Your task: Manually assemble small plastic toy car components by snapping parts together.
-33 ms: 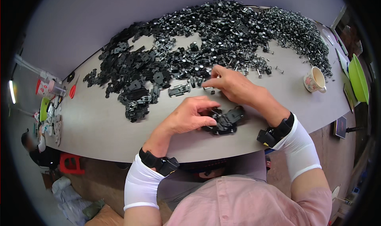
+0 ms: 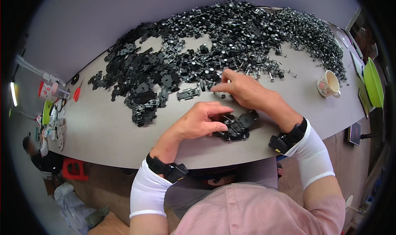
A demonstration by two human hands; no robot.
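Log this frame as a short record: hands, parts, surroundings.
left_hand: left hand, thumb and fingers curled at the left end of the black part cluster; grip partly hidden
right_hand: right hand, fingertips at the pile's near edge; pinch unclear
pile: mixed black and metallic parts, spread across the table
loose_part: grey part, beyond left hand
table_right: patterned cup
table_left: red-handled scissors
floor_left: red stool
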